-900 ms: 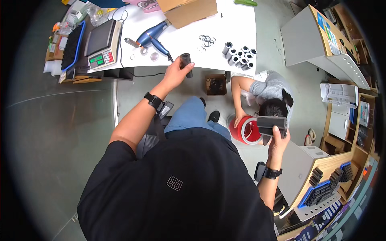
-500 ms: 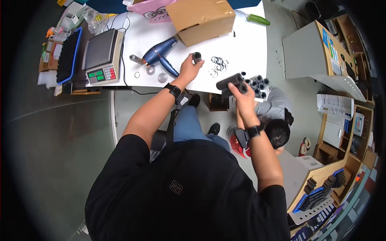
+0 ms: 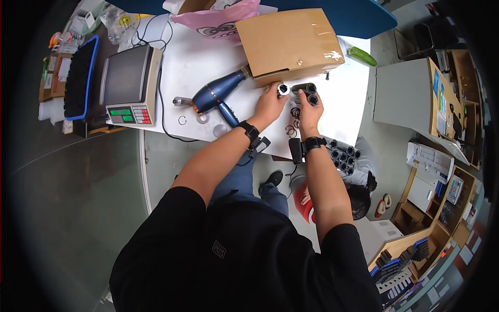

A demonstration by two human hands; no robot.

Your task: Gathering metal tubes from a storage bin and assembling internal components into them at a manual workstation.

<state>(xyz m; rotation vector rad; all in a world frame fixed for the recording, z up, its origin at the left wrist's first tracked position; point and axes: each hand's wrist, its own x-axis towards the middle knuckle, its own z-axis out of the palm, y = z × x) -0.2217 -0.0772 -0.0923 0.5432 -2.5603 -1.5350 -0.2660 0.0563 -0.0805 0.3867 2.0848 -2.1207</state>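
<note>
Left hand: the left hand (image 3: 269, 104) rests on the white table (image 3: 208, 57), its fingers closed round a small silver-topped cylinder (image 3: 283, 89), just in front of the cardboard box.
Right hand: the right hand (image 3: 310, 112) lies beside it, fingers wrapped on a cluster of black tubes (image 3: 306, 92); the tubes lie on their sides with open ends facing the camera.
Hands together: the two hands sit close, side by side, their pieces nearly touching; whether the pieces actually meet cannot be told.
Wrists: each wrist wears a black band, with a small black device hanging by the left band and another by the right.
Rings: a few thin black rings (image 3: 294, 120) lie loose on the table between the wrists.
Cardboard box: a brown cardboard box (image 3: 288, 44) stands closed just beyond the hands.
Hair dryer: a dark blue hair dryer (image 3: 215, 95) lies to the left of the left hand, nozzle toward the box.
Scale: a digital weighing scale (image 3: 127, 83) sits further left, a black cable trailing from it.
More tubes: a batch of black tubes (image 3: 342, 154) stands below the table edge, right of the right forearm.
Another person: someone crouches on the floor below that, head down by a red container (image 3: 303, 200).
</note>
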